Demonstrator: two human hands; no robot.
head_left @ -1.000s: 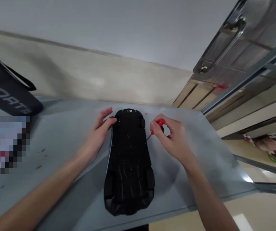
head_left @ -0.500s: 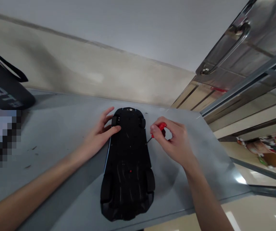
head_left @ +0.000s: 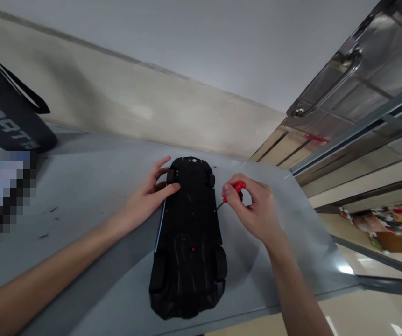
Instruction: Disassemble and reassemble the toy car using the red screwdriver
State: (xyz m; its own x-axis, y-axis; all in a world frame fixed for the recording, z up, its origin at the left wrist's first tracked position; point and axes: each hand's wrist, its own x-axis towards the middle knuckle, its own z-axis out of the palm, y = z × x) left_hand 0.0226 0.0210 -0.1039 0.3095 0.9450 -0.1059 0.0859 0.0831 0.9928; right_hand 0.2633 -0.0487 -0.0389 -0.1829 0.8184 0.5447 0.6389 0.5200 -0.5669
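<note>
A toy car [head_left: 190,224] lies upside down on the grey tabletop, its black underside and wheels facing up. My left hand [head_left: 155,189] grips its far left side, thumb on the underside near a wheel and fingers along the edge. In my right hand [head_left: 251,200] is a red-handled screwdriver [head_left: 238,187], pinched between thumb and fingers. Its thin shaft slants down and left to the car's right edge, about midway along; I cannot tell whether the tip sits in a screw. A small red part [head_left: 193,249] shows on the underside.
A dark bag or pouch [head_left: 10,107] with a strap and lettering stands at the far left. Beside it is a pixelated flat item [head_left: 1,191]. Small dark scraps [head_left: 43,236] lie on the grey tabletop [head_left: 92,280]. A wall runs behind; a metal door handle [head_left: 337,86] is at upper right.
The view has shifted slightly, so everything sits a little differently in the picture. Both hands keep their holds, and the screwdriver stays at the car's right edge.
</note>
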